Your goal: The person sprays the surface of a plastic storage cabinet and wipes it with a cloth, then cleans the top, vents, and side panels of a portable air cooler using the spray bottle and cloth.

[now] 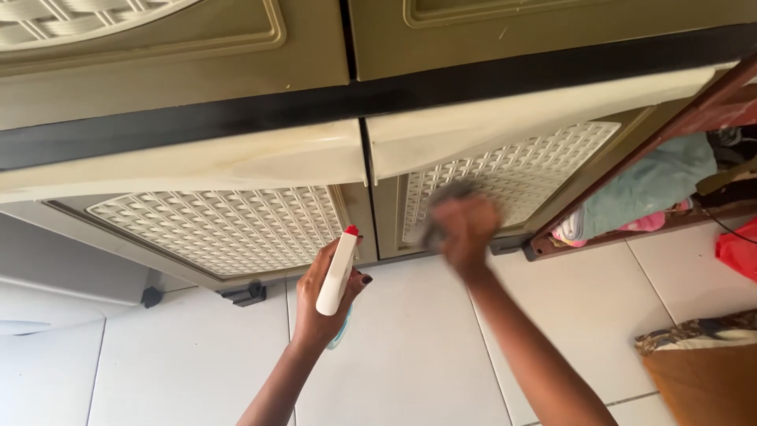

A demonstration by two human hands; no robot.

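Left hand (327, 296) grips spray bottle (337, 272), right hand (465, 225) clutches blurred cloth (445, 207) on cabinet door (512, 177); lattice may snag cloth.

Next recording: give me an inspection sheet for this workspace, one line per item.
Surface: beige cabinet door with woven-pattern panel, above a white tiled floor.
Job's things: white spray bottle with red tip; grey cloth, blurred, against the panel.
Clutter: folded clothes on a wooden shelf; red item; patterned cushion.
Hands: left hand grips the bottle; right hand presses the cloth.
Cables: thin dark cord, uncertain.
Surroundings: second cabinet door.
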